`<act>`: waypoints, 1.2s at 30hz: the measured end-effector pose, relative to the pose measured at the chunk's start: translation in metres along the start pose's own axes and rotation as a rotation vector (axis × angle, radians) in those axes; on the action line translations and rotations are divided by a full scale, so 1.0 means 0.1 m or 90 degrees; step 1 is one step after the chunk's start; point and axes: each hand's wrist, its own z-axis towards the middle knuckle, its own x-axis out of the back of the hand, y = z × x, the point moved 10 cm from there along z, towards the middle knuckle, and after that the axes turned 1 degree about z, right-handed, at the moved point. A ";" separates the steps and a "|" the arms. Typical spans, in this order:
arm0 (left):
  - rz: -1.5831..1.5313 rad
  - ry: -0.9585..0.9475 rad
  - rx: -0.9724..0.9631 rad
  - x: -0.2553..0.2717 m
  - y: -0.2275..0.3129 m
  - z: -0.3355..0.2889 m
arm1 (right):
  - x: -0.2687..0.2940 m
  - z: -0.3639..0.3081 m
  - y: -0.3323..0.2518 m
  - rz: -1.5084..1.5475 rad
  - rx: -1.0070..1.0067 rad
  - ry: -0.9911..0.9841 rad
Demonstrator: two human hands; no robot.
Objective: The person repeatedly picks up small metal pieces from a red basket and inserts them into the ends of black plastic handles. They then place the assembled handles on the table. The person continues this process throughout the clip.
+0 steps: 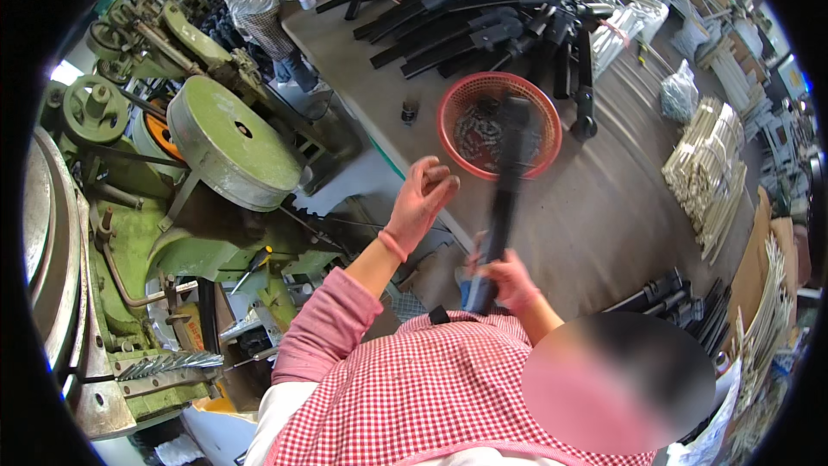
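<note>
My right hand [511, 280] is wrapped round the lower end of a long black bar [509, 181]. The bar stands out away from my body, its far end blurred by motion in front of a red plastic basket [450, 142]. Small metal parts [479, 134] lie inside the basket. Left of the bar, my left hand [423, 198] is raised near the table's edge with its fingers curled together. Whether a small part sits in those fingers is hidden. A small dark cylindrical piece [410, 110] stands on the table beyond my left hand.
Black bars [466, 26] lie heaped across the far table [621, 207]. Bundled pale rods [703, 164] and a clear plastic bag [680, 91] are at the right. Green machinery with a large wheel [233, 142] fills the left side. Another person [254, 13] stands at the far left.
</note>
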 end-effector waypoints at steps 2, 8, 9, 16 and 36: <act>0.014 0.064 0.012 0.26 0.09 0.24 | -0.85 0.24 0.30 -0.043 -0.119 -0.244; -0.208 0.258 0.130 1.77 0.01 -0.46 | -1.18 2.32 -0.20 -0.407 0.045 -0.065; -0.214 0.281 0.158 1.90 -0.13 -0.74 | -1.21 2.72 -0.60 -0.955 0.229 0.134; -0.284 0.456 0.159 2.07 -0.56 -1.71 | -0.91 4.27 -0.78 -1.175 0.057 0.303; 0.355 0.139 0.063 1.32 0.64 -1.58 | 0.83 -0.03 -0.52 -1.103 0.398 0.440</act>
